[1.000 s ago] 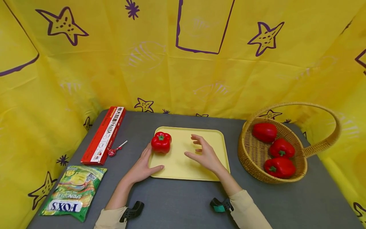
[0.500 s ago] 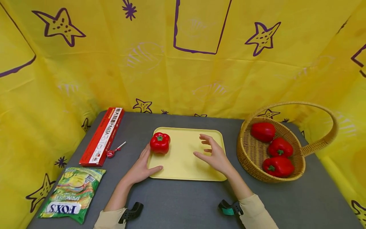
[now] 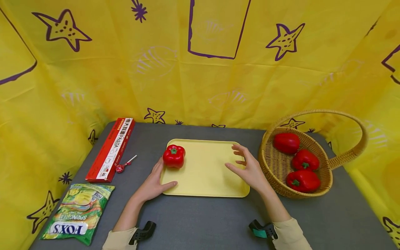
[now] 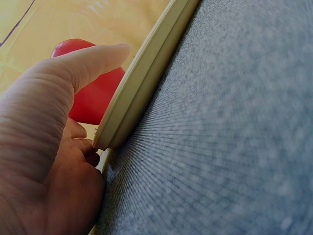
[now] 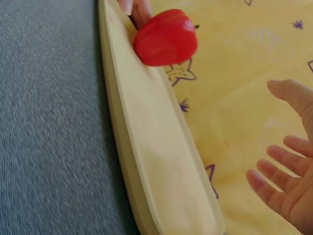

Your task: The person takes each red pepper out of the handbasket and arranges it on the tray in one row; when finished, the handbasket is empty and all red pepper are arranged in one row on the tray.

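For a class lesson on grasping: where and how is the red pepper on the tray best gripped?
Probably the bulging sides of the red pepper, the right hand coming from its right: its top stem looks short, the tray there is bare, and the left hand flanks its left.

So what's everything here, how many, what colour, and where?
Bell pepper: one, red, on the tray's left side
Tray: one, pale yellow, mid-table
Wicker basket: one, tan, right of the tray
Bell peppers with stems: two, red, in the basket
Vegetable of unclear kind: one, red, basket's far side
Pasta box: one, red and white, far left
Lollipop: one, red, beside the box
Fox's Spring Tea bag: one, green, near left
Table: one, grey, underneath
Starfish-print cloth: count unclear, yellow, behind and beside table
Left hand: one, bare, at tray's left edge
Right hand: one, bare, near tray's right edge
Sleeves: two, beige, forearms
Wrist straps: two, black, wrists
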`<state>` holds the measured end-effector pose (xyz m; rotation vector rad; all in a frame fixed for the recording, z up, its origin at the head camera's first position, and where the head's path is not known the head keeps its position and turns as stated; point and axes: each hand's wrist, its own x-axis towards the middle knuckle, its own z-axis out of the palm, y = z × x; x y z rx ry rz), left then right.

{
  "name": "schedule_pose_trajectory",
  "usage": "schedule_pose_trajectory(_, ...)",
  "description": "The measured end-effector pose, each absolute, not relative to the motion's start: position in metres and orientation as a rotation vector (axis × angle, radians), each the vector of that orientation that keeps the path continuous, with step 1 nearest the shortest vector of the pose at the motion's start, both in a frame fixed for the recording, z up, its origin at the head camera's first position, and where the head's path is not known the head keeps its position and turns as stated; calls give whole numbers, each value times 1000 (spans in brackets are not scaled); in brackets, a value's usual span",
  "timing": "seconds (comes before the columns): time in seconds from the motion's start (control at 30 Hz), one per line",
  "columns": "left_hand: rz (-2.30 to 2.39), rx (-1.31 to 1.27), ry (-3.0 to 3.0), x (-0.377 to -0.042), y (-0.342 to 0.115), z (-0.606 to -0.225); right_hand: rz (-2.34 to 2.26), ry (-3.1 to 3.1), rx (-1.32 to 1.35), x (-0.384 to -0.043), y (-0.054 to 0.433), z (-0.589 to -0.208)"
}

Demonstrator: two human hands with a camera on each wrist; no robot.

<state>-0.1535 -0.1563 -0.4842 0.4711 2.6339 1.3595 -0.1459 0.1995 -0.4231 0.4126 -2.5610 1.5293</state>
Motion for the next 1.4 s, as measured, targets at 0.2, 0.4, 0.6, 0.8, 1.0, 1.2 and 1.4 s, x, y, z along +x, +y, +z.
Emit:
schedule_pose_trajectory(0.2, 1357, 445, 2621, -153, -156, -484, 1488, -2546, 381, -143, 215, -420)
schedule_pose_trajectory(0.4, 1369, 452, 2616, -153, -156, -484, 1433, -2514, 346, -139, 230, -413)
schedule_pose_trajectory(0.6, 1364, 459, 2619, -153, -157, -485, 1373, -2524, 316, -135, 248, -408)
schedule_pose_trajectory(0.8, 1376, 493, 2638, -153, -157, -486, 1298, -2560, 275, -131, 267, -402)
schedule_pose_trajectory(1.0, 1381, 508, 2648, -153, -157, -486, 1288, -2618, 199, -125, 283, -398)
schedule_pose_trajectory(1.2, 1362, 490, 2646, -154, -157, -488, 1190, -2724, 224, -120, 304, -394)
schedule_pose_trajectory(1.4, 1363, 484, 2646, -154, -157, -487, 901, -2844, 331, -118, 326, -381)
